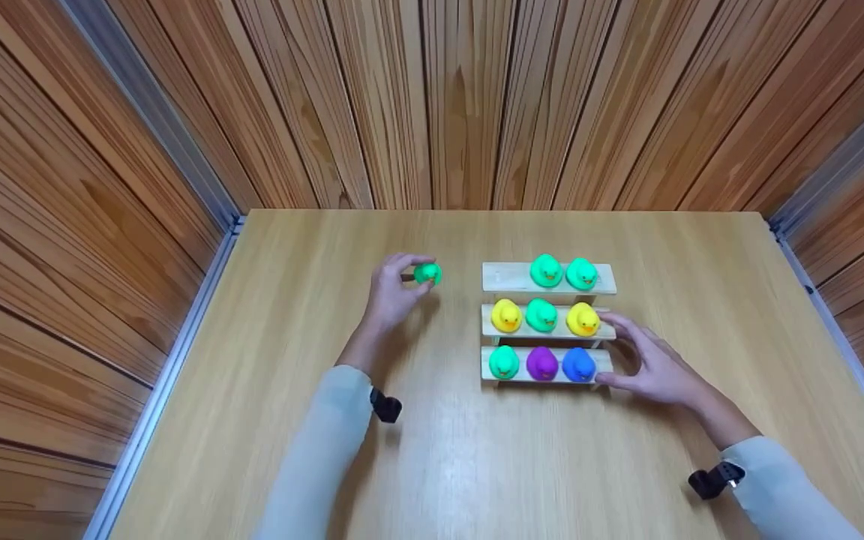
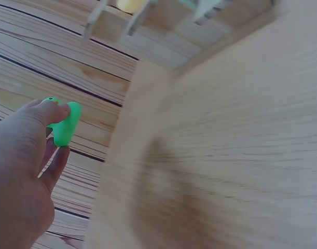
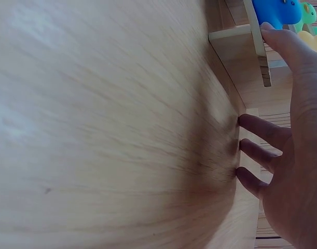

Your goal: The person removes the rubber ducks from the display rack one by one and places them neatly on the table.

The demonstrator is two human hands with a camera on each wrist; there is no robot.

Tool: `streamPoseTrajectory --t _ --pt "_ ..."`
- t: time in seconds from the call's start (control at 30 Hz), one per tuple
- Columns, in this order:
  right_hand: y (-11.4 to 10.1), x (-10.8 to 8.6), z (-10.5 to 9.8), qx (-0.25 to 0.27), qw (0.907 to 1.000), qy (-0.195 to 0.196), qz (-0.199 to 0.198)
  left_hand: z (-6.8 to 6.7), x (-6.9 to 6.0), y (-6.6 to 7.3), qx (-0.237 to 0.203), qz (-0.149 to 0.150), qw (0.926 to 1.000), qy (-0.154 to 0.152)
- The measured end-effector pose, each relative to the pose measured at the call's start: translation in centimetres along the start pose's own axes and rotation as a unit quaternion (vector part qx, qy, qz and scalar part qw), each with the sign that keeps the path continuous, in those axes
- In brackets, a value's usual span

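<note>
The pale sleeve point(image 1: 310, 461) leads to left grip point(image 1: 393, 291), which pinches one green duck point(image 1: 430, 273) between thumb and fingertips; right grip point(image 1: 655, 367), spread, touches the tiered stand point(image 1: 505, 277).

L slv point(image 1: 316, 465) & R slv point(image 1: 792, 487) match: long, plain, v. pale grey-blue. Sm. blk blocky unit point(image 1: 385, 406) at R edge of L cuff; 2nd blk unit point(image 1: 715, 480) at L edge of R cuff, same gen. look, angular, w/ tiny bright spot nr cuff. L hand point(image 1: 394, 291) & R hand point(image 1: 655, 367) both bare; bit of bare wrist past each cuff, more on R.
</note>
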State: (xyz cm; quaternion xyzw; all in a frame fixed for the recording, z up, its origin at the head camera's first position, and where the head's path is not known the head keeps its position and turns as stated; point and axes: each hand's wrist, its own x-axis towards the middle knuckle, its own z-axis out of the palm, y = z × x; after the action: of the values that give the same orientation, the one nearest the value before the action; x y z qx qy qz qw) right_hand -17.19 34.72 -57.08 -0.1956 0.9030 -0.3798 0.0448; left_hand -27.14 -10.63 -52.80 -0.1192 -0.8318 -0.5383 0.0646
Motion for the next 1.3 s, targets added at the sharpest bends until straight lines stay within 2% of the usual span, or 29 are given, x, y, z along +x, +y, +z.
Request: streamPoseTrajectory --t 0.23,0.47,0.6,0.73,0.83,0.93,0.97,1.07,1.17,1.3 --pt "-0.1 0.0 0.0 0.005 1.0000 -0.004 0.004 1.2 -0.7 -1.6 -0.006 -0.022 0.9997 -0.004" --pt "0.0 0.0 0.0 0.010 0.9999 -0.005 0.006 2.0 -1.8 -2.5 -0.010 -0.051 0.9986 -0.007" --pt "0.1 -0.1 0.0 0.003 1.0000 -0.004 0.004 2.3 -2.3 -3.1 -0.007 -0.056 0.9984 -0.006" --pt "0.2 -0.1 0.0 -0.004 1.0000 -0.002 0.002 2.5 -2.6 -4.0 0.007 -0.050 0.9987 -0.005" --pt "0.2 -0.1 -0.1 -0.010 0.9999 -0.001 0.003 2.9 -2.5 -6.2 0.020 -0.030 0.9993 0.001" --pt "0.2 -0.1 -0.1 -0.013 0.9999 0.001 0.005 3.2 -2.5 -7.0 0.026 -0.021 0.9994 0.007" --pt "0.1 -0.1 -0.1 -0.012 0.9999 0.002 0.005 3.2 -2.5 -7.0 0.024 -0.019 0.9995 0.007" --pt "0.1 -0.1 -0.1 -0.011 0.9999 0.003 0.005 2.9 -2.9 -5.4 0.019 -0.034 0.9993 0.002" --pt "0.0 -0.1 0.0 -0.011 0.9999 0.002 0.003 3.0 -3.0 -5.3 0.017 -0.038 0.9991 -0.002" --pt "0.0 -0.1 0.0 -0.016 0.9999 0.001 0.004 3.5 -2.7 -6.9 0.021 -0.048 0.9986 0.009"
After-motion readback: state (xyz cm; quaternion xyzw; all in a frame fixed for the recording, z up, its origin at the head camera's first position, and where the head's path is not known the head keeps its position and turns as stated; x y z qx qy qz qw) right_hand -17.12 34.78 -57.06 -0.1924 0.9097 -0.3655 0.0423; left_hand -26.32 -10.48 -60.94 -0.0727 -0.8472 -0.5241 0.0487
